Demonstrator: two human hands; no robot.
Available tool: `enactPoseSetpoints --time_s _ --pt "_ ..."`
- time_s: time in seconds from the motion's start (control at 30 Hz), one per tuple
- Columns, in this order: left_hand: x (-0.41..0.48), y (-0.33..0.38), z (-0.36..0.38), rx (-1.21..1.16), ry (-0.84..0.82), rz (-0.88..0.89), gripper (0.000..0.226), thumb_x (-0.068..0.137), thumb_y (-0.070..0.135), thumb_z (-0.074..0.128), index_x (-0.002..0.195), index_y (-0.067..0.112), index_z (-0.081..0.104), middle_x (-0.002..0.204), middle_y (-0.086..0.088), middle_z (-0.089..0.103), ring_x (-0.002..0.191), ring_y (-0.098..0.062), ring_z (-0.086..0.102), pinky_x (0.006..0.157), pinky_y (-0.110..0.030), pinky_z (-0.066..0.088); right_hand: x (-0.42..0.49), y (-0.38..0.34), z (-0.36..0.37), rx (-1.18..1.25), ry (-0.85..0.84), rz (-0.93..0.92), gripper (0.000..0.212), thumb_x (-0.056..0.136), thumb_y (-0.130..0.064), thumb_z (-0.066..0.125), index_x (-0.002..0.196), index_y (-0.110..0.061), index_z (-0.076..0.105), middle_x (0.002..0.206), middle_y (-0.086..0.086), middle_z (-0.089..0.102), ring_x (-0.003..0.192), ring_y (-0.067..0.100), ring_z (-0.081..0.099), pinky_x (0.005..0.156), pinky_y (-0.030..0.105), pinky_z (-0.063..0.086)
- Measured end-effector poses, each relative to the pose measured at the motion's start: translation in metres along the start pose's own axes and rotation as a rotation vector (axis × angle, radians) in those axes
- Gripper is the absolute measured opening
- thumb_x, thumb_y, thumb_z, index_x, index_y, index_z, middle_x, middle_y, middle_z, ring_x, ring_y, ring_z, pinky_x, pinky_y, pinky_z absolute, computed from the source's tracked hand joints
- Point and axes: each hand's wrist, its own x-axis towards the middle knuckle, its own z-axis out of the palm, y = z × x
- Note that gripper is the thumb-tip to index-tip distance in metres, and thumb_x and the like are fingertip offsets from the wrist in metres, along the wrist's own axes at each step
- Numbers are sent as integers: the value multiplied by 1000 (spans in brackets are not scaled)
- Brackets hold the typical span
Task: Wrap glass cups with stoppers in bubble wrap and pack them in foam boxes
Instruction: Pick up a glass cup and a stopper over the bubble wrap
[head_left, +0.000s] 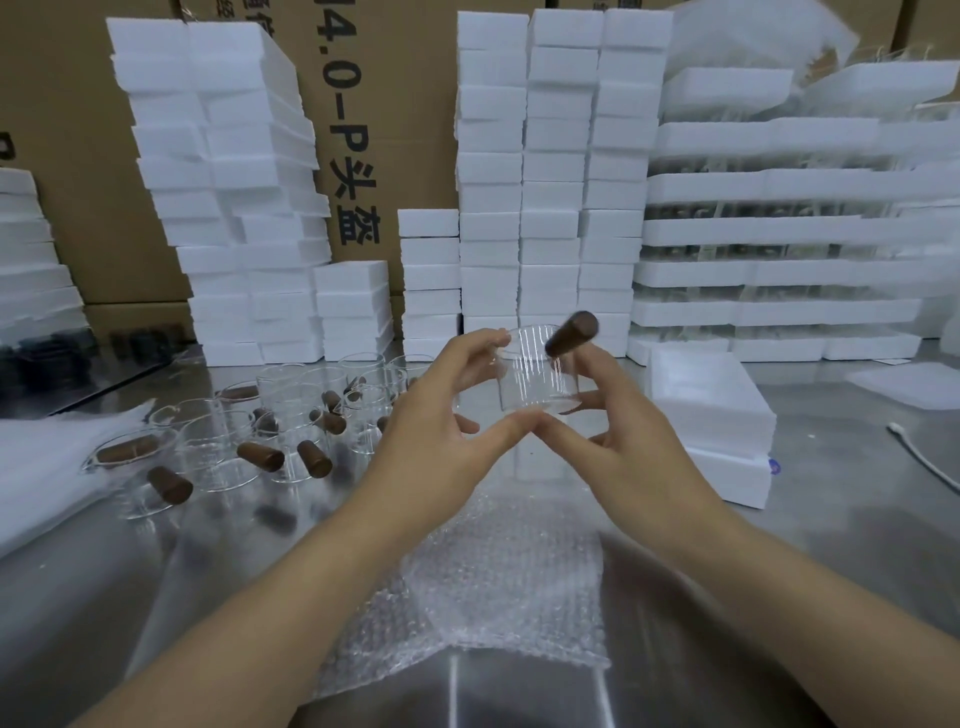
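Spare cups stand on the table at my left. My left hand pinches the cup by rim and base, above the bubble wrap. Its stopper juts up. My right hand grips the far side, thumb beneath. A foam box lies right.

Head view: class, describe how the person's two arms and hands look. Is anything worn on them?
Both arms are bare as far as the frame shows: no sleeve reaches the left forearm or the right forearm. The left hand and right hand wear no gloves, and no ring, watch or bracelet shows on the fingers or wrists. No markings are visible.
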Motion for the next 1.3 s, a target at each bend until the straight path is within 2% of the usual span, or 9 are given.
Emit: enactPoseSetpoints --time_s 0.1,0.2,0.37,0.63,0.8,0.93,1.07,1.2,1.3 --pt "4 5 -4 -165 -58 -64 68 81 51 84 143 45 56 143 26 65 129 2 63 98 -23 52 3 -2 -5 57 -9 -1 61 94 -55 70 148 -52 42 140 -27 53 119 -1 58 90 27 56" --pt "6 7 -5 -260 -25 -120 89 73 50 87 153 47 47 149 25 60 133 6 58 113 -36 49 5 -1 -8 44 26 -13 61 90 -59 72 144 -45 48 138 -27 54 121 0 57 95 29 55" --pt "2 9 -7 0 168 33 115 74 47 96 155 71 18 159 26 36 141 7 43 109 -41 51 7 -1 -9 -149 139 -118 63 86 -57 76 140 -37 51 133 -25 53 123 1 52 98 24 46" --pt "1 0 -11 603 170 397 68 88 50 82 151 35 60 142 17 62 134 -15 49 103 -51 48 5 -2 -8 -345 128 -282 63 91 -34 80 146 -33 50 139 -18 50 129 7 45 109 35 45" --pt "-1 3 -12 321 123 187 64 84 50 86 142 48 59 127 56 41 132 -5 50 105 -50 54 2 -3 -8 -272 89 -194 80 92 -42 75 159 -38 32 153 -17 40 141 9 37 116 43 42" --pt "3 3 -13 106 113 33 60 78 40 94 127 47 60 130 31 64 126 9 56 110 -43 51 4 -1 -11 -216 58 -61 87 92 -42 76 163 -39 25 159 -17 32 147 10 33 121 47 37" --pt "6 7 -15 -71 17 -97 57 75 37 97 119 43 61 123 37 71 104 17 63 100 -32 48 4 -4 -12 -164 27 -66 79 93 -46 73 160 -41 32 157 -19 36 145 5 36 120 45 39" --pt "7 7 -19 -266 -127 -231 68 71 33 99 128 36 62 127 18 77 127 -9 67 117 -50 43 3 -8 -10 -113 -18 -131 67 97 -41 71 156 -41 40 153 -24 43 143 2 40 117 41 43" --pt "6 6 -19 -308 -146 -243 77 69 34 96 137 38 60 129 16 77 129 -9 67 120 -55 43 3 -12 -11 -104 -23 -143 64 97 -39 73 153 -39 43 150 -27 48 141 -2 43 119 36 41"
